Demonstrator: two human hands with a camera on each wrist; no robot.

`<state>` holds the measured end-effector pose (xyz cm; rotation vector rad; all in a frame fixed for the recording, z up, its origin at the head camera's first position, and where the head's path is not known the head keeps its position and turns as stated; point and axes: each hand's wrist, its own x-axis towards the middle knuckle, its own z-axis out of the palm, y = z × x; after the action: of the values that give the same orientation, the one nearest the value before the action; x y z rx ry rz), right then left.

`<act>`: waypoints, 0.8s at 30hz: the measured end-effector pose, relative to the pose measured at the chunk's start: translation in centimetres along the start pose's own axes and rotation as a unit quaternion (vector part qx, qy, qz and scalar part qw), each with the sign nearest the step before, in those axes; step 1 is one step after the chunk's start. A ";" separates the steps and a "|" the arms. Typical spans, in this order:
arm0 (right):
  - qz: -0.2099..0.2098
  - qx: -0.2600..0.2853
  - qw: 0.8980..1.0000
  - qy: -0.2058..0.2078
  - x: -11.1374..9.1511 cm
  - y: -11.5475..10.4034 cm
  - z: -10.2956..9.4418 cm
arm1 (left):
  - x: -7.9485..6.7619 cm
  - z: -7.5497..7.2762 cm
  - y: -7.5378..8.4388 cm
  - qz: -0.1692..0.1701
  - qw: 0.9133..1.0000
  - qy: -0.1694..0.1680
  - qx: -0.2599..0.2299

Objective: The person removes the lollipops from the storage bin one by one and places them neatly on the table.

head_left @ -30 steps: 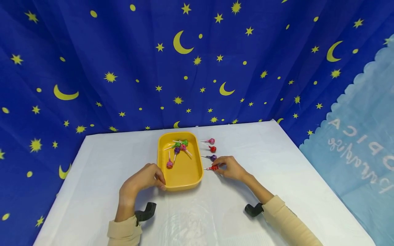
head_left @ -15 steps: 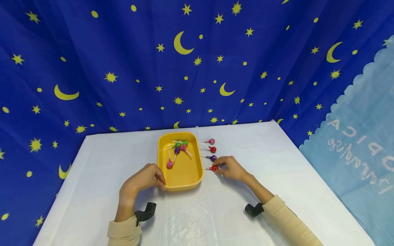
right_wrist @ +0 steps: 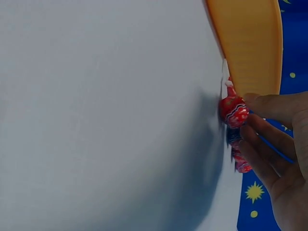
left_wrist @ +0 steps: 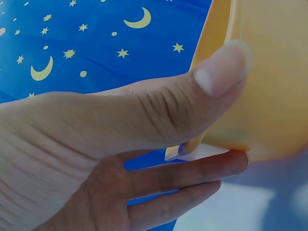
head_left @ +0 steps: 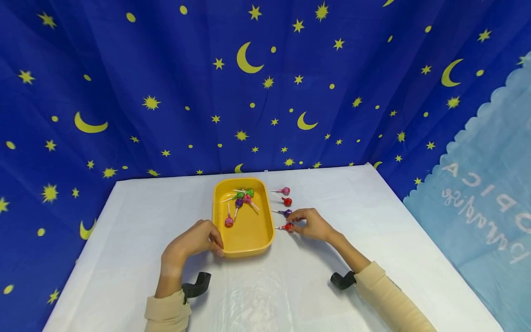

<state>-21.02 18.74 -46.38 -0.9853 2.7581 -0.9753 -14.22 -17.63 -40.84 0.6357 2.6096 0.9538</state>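
Note:
The left hand (head_left: 199, 240) grips the near left corner of a yellow tray (head_left: 244, 251). In the left wrist view its thumb lies against the tray's wall (left_wrist: 274, 96), with other fingers stretched out below. Beside the tray's right side, the right hand (head_left: 311, 224) pinches the round head of a red lollipop (right_wrist: 234, 111) between thumb and fingertips; the white stick points toward the tray. This lollipop is the nearest in a column with a purple lollipop (head_left: 287, 213), another red lollipop (head_left: 287, 201) and a pink lollipop (head_left: 285, 190), all with sticks toward the tray.
Inside the tray lie several lollipops, among them a green one (head_left: 249, 192), a purple one (head_left: 238, 203) and a pink one (head_left: 229, 222). A white cover (head_left: 145, 221) spreads over the table, and a blue curtain (head_left: 186, 83) with moons and stars hangs behind.
The right hand's fingers have shifted up very slightly at the red lollipop. The left hand, the tray and the lollipops stay where they were.

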 end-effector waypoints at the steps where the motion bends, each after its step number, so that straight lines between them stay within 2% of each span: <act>1: -0.003 0.000 1.000 0.000 0.1 -0.1 -0.1 | 0.0 0.0 0.0 0.001 1.000 -0.001 -0.001; 10: -0.036 0.013 0.999 -0.008 2.0 -1.5 -1.2 | -0.1 0.0 0.1 0.008 1.000 0.005 0.000; 20: -0.071 0.014 0.997 -0.033 4.6 -4.8 -1.9 | 0.1 0.1 0.0 -0.013 1.000 0.004 -0.005; 24: -0.082 0.006 0.996 -0.046 5.6 -5.9 -1.8 | 0.1 0.1 0.0 -0.005 1.000 0.006 -0.005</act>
<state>-22.64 12.90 -40.67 -1.2386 2.6272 -0.9381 -14.25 -17.56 -40.90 0.6169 2.6150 0.9703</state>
